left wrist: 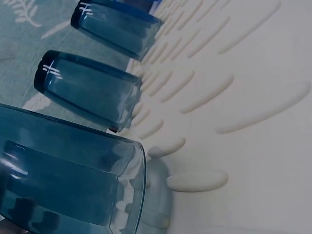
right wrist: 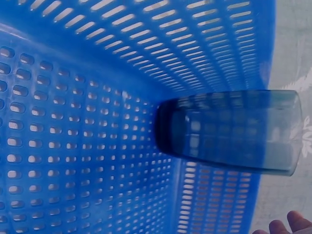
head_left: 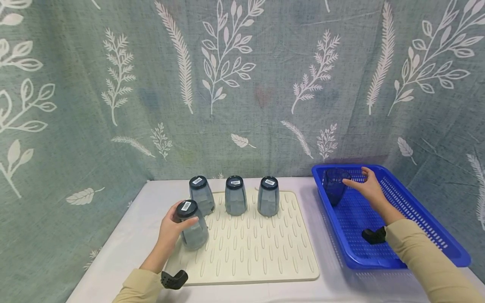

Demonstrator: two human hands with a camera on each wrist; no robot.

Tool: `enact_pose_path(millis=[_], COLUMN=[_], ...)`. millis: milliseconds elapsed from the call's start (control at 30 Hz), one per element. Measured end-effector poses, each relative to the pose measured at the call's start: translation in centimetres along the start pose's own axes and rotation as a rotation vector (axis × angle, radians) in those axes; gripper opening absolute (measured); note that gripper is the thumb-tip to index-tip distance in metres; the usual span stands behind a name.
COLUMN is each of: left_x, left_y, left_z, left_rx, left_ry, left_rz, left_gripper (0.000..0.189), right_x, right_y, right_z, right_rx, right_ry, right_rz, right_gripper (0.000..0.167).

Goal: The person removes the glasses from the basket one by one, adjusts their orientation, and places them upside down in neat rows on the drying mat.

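My left hand grips an upside-down blue-grey drinking glass over the left side of a cream drying mat. Whether its rim touches the mat is hard to tell. Three more glasses stand inverted along the mat's back edge: a left one, a middle one and a right one. Over the blue basket, my right hand has its thumb and fingers spread apart. Just left of it, another glass stands upright in the basket's back left corner, apart from the fingertips.
A white cloth covers the table under mat and basket. Behind and at both sides hangs a green leaf-patterned curtain. The basket has raised, slotted walls. Black wrist devices sit by both sleeves.
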State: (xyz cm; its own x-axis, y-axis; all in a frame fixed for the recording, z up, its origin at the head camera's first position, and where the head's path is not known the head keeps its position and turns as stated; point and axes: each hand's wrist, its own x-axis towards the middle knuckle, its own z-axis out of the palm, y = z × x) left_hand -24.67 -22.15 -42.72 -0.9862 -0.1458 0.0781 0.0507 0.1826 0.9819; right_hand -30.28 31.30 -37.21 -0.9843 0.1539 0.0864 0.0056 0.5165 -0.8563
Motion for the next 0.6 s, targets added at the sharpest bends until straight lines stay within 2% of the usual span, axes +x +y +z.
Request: enact_pose_path(millis=[433,600], left_x=[-0.3,-0.2], left_y=[-0.1,-0.4], left_z=[-0.3,-0.2], left_rx=[0.015,0.018], left_ry=[0.021,0.030], left_rz=[-0.027,-0.015], left_gripper=[0.072,0.073], right_x=[0.3,0.3], right_y=[1.6,1.8], right_z=[0.0,-0.2], right_rx=[0.008,0.008], right_ry=[0.007,0.006], right_rz=[0.056,0.065], right_gripper=[0.097,0.097])
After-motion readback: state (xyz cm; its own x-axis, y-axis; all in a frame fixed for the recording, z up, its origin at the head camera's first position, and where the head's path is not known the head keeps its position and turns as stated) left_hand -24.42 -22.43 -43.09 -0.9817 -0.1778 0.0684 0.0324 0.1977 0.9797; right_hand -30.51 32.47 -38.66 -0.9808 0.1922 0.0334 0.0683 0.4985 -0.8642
